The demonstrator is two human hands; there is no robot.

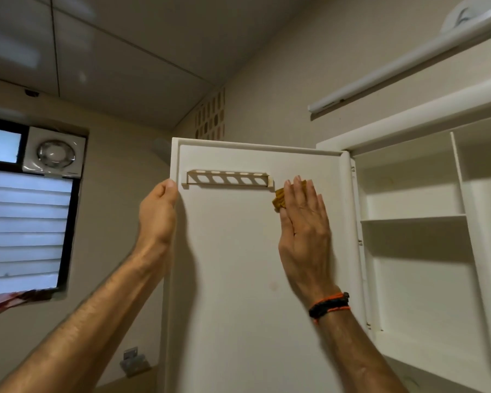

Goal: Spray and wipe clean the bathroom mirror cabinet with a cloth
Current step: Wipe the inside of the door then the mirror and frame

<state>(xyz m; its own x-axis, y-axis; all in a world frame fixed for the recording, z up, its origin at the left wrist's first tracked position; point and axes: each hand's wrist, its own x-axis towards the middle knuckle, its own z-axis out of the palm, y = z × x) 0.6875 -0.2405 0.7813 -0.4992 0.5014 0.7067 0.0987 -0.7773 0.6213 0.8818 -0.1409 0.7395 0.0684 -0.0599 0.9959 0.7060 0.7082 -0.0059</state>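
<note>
The open white plastic cabinet door (238,251) is gripped at its outer edge by the left hand (158,214); a mustard-yellow ribbed cloth (279,200) is pressed flat against its inner face under the right hand (305,231), beside the slotted rack (228,179).

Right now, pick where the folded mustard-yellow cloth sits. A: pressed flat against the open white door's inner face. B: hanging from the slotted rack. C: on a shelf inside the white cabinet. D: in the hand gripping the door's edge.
A: the right hand presses the cloth flat on the door.
</note>
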